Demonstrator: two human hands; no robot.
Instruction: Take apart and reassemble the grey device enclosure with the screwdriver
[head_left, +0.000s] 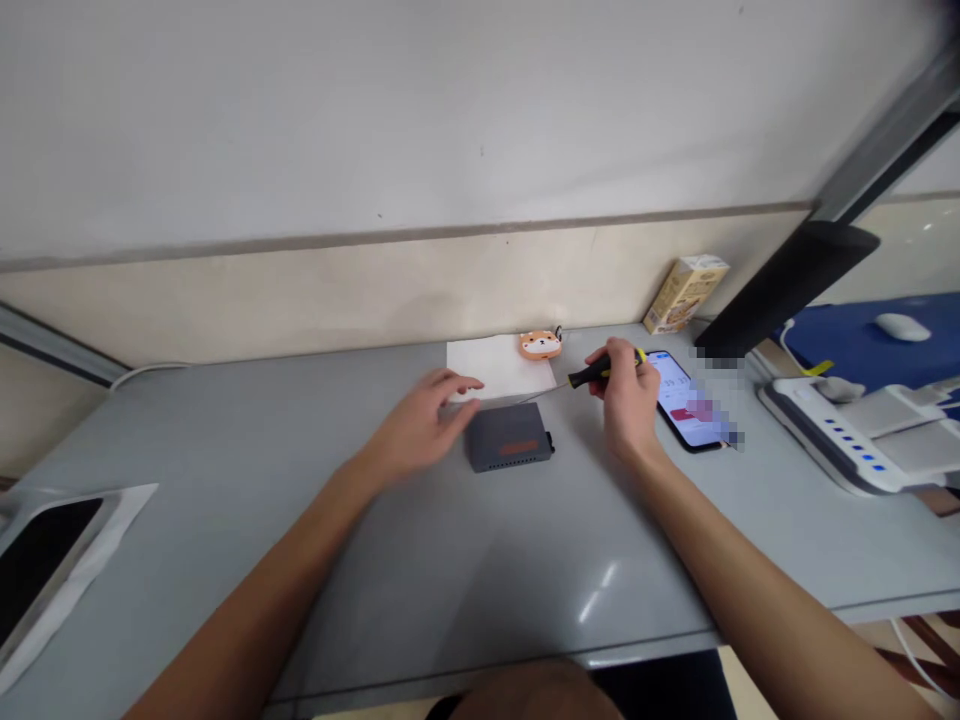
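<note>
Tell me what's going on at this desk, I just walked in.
A person's right hand holds a screwdriver, its thin shaft angled toward the back edge of a small dark box on the gray table. The left hand, fingers apart, is at the box's left side; whether it touches is unclear. White paper lies behind the box, and a lit phone beside the right hand.

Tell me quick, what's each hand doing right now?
Left hand: open, beside the grey box; touching or not, can't tell.
Right hand: closed, holding the screwdriver.
</note>
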